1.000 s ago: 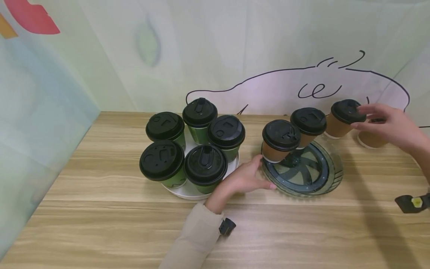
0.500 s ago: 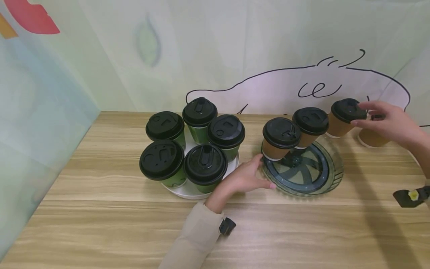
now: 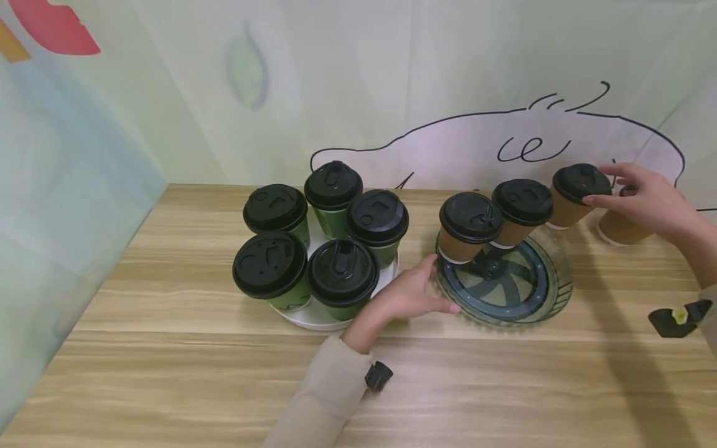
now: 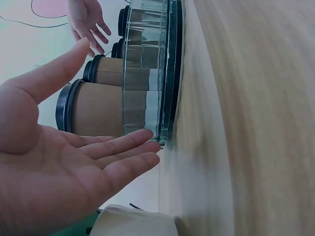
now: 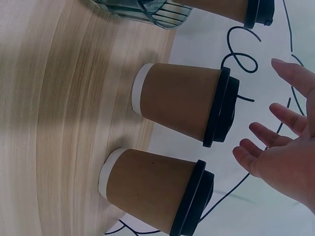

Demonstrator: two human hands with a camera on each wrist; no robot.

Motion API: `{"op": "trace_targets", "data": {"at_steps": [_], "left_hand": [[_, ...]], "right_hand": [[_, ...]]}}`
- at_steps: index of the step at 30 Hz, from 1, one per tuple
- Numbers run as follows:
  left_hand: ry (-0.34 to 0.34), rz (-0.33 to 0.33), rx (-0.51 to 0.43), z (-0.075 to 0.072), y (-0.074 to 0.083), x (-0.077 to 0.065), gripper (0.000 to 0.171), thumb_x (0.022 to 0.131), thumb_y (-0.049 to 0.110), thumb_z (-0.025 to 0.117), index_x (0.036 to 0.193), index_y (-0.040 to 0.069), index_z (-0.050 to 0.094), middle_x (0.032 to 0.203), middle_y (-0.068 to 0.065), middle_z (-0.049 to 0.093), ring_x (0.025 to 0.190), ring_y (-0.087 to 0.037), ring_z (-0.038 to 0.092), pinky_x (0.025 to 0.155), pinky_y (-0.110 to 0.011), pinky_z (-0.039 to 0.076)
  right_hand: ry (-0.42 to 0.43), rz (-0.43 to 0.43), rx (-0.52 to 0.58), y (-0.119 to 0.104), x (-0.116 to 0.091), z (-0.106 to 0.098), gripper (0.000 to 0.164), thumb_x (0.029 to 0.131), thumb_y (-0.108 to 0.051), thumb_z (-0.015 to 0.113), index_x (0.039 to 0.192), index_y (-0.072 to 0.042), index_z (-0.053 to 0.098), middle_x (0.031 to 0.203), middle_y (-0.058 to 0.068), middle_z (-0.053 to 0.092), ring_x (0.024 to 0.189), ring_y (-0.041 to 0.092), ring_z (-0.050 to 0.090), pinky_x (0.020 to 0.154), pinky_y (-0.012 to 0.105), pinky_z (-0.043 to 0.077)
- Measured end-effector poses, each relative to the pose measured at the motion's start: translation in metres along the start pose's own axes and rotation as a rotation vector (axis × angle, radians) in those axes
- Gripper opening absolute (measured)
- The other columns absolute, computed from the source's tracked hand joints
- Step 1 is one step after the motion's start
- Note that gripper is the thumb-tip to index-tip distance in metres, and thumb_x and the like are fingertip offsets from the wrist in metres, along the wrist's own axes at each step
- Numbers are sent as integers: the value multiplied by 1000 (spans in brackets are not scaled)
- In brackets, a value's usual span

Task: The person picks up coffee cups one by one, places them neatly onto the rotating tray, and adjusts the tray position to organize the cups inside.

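My left hand [image 3: 411, 292] lies at the left side of a clear ribbed turntable tray [image 3: 562, 280], thumb and fingers extended along its outer wall. In the left wrist view its fingertips [image 4: 142, 135] overlap the wall's lower edge; contact is hard to judge. Two brown paper cups with black lids, a front one [image 3: 460, 247] and a back one [image 3: 511, 233], stand inside the tray. My right hand [image 3: 655, 202] hovers with spread fingers above two more brown cups, one [image 5: 179, 98] and another [image 5: 147, 182], upright on the table. It holds nothing and is apart from their lids.
Left of the tray, a white round plate [image 3: 305, 322] bears several green paper cups [image 3: 338, 311] with black lids. A light wooden table [image 3: 196, 386] lies under everything. Behind it rises a printed wall cloth [image 3: 392, 74] with a line drawing.
The two cups in the tray have shifted slightly clockwise, backward and to the right, as the tray turns. My right forearm has risen a little in the head view; my left hand stays put.
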State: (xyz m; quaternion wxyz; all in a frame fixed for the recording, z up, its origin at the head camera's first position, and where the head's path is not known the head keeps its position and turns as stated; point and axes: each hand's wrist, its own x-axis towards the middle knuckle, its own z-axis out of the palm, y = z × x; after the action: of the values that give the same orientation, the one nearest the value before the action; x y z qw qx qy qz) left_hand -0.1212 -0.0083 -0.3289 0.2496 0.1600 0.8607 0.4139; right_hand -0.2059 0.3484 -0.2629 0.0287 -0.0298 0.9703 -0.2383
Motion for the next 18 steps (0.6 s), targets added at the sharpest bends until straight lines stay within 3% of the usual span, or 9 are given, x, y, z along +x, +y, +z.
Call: {"op": "trace_targets", "data": {"at_steps": [8,11,16,18], "left_hand": [[-11,0,2,0,-1,0,96,77,35,72,147,6,12,143,-12,33,130,-24,32,104,-35,30],[-15,-2,3,0,-1,0,96,78,35,72,147,7,11,144,-12,32,130,-24,31,104,-35,29],[-18,-2,6,-1,0,0,97,78,35,72,147,6,11,145,-12,31,131,-24,30,105,-36,28],[-18,2,7,-1,0,0,97,78,35,72,147,6,10,145,-12,31,131,-24,30,105,-35,28]], "right_hand": [[0,17,15,5,6,0,79,89,-41,55,143,2,17,144,31,15,125,53,16,91,70,19],[7,34,12,28,19,6,82,87,-44,56,145,-2,15,146,28,13,127,51,15,91,70,19],[40,37,-2,88,52,21,89,82,-54,58,148,-16,13,150,17,12,129,48,16,89,71,21],[37,28,-2,101,60,24,91,81,-55,59,148,-16,12,151,16,12,129,48,16,88,71,21]]}}
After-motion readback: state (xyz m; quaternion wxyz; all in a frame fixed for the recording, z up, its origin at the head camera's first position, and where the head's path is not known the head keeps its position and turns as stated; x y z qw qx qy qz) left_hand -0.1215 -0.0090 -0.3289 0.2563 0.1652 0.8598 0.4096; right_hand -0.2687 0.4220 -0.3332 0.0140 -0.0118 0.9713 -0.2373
